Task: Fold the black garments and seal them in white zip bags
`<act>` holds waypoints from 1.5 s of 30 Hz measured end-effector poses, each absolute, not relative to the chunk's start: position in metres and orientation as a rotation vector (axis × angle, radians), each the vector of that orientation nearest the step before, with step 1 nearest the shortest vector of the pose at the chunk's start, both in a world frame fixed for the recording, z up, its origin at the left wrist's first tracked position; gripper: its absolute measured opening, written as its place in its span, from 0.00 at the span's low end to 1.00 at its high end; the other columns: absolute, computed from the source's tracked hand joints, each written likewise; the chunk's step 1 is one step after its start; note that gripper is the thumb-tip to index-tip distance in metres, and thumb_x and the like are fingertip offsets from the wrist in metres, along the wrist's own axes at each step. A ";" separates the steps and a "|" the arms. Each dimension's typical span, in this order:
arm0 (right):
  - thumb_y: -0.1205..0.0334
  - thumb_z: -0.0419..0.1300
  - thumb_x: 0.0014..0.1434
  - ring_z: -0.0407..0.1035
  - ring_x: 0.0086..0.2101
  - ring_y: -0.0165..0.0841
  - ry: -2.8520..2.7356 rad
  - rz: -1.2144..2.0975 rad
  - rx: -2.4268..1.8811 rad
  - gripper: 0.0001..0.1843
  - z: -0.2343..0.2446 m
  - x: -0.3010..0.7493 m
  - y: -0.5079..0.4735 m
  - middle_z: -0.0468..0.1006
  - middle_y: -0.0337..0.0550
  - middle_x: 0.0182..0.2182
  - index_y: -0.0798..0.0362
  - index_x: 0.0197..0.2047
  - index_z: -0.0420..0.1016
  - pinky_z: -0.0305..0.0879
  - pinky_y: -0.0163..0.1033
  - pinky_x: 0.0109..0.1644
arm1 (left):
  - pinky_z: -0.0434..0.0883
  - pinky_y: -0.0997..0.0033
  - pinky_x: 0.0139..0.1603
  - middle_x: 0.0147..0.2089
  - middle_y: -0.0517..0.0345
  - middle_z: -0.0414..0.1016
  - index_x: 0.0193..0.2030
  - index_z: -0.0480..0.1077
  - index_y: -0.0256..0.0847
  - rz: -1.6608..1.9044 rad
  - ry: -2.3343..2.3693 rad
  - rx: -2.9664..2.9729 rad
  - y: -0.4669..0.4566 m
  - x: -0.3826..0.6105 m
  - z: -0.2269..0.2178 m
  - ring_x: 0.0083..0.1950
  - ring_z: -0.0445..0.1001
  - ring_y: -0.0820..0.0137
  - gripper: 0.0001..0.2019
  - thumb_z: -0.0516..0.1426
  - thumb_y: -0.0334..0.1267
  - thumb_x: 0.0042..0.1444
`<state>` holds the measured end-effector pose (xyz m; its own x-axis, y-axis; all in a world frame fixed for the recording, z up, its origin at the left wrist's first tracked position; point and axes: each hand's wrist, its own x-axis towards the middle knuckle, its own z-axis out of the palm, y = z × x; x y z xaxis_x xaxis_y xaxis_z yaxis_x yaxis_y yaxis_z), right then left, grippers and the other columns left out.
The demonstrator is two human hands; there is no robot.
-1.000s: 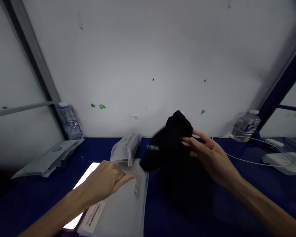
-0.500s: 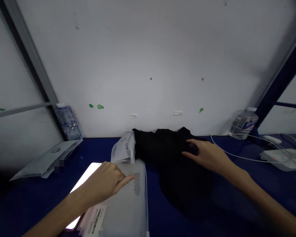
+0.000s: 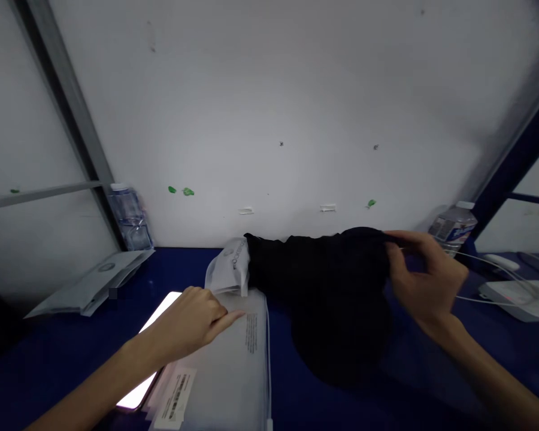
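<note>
My right hand point(image 3: 426, 275) pinches the upper right edge of a black cloth garment point(image 3: 332, 293) between thumb and fingertips. That edge is lifted a little at the foot of the wall, while the rest lies bunched on the blue table. Its exact kind cannot be made out. My left hand point(image 3: 200, 317) rests over a frosted plastic zip bag point(image 3: 229, 371) and beside a lit phone point(image 3: 137, 392); its thumb is stretched out to the right and its other fingers are mostly hidden beneath. A small printed white pouch point(image 3: 229, 266) lies at the bag's far end, against the cloth.
Packed plastic bags point(image 3: 94, 278) lie at the left. Water bottles stand at both back corners, one left point(image 3: 132, 218) and one right point(image 3: 456, 227). A white box point(image 3: 523, 297) with cables lies at the right. A barcode label point(image 3: 176, 398) is near the phone.
My right hand has moved right and taken hold of the cloth's edge, pulling it up and to the right. My left hand stays nearly in place. The view has shifted slightly.
</note>
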<state>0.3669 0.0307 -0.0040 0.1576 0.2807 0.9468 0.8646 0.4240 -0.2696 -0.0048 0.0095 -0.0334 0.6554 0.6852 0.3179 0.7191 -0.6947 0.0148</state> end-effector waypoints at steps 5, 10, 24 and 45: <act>0.58 0.59 0.63 0.71 0.24 0.34 -1.707 -0.423 -1.023 0.07 0.001 0.353 0.011 0.77 0.40 0.25 0.49 0.33 0.74 0.64 0.39 0.30 | 0.50 0.72 0.21 0.15 0.68 0.45 0.15 0.50 0.37 -0.490 -1.074 -2.770 0.009 -0.004 -0.033 0.15 0.42 0.80 0.31 0.47 0.45 0.71; 0.45 0.66 0.54 0.73 0.24 0.38 -2.201 -0.221 -1.393 0.16 -0.027 0.330 0.014 0.78 0.39 0.23 0.49 0.36 0.75 0.63 0.40 0.27 | 0.54 0.74 0.22 0.16 0.68 0.42 0.16 0.47 0.37 -0.522 -1.045 -2.784 0.007 -0.005 -0.036 0.15 0.41 0.80 0.30 0.47 0.43 0.71; 0.64 0.53 0.67 0.69 0.56 0.44 -2.075 -0.048 -0.763 0.24 -0.022 0.332 -0.001 0.73 0.48 0.59 0.45 0.65 0.62 0.69 0.53 0.58 | 0.49 0.71 0.22 0.16 0.68 0.49 0.16 0.54 0.39 -1.065 -1.002 -2.393 0.005 -0.015 -0.015 0.17 0.49 0.79 0.25 0.52 0.35 0.67; 0.68 0.59 0.57 0.75 0.35 0.38 -2.352 -0.046 -1.282 0.05 -0.039 0.334 0.021 0.80 0.41 0.33 0.49 0.35 0.75 0.70 0.44 0.38 | 0.61 0.73 0.22 0.47 0.57 0.72 0.41 0.70 0.42 -0.530 -1.454 -2.527 0.012 -0.011 -0.032 0.19 0.64 0.77 0.06 0.55 0.41 0.62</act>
<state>0.3340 0.0213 -0.0386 -0.4607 0.7884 0.4075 0.8038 0.5654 -0.1851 -0.0110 0.0116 -0.0319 0.4587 0.7985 0.3900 0.8621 -0.5063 0.0227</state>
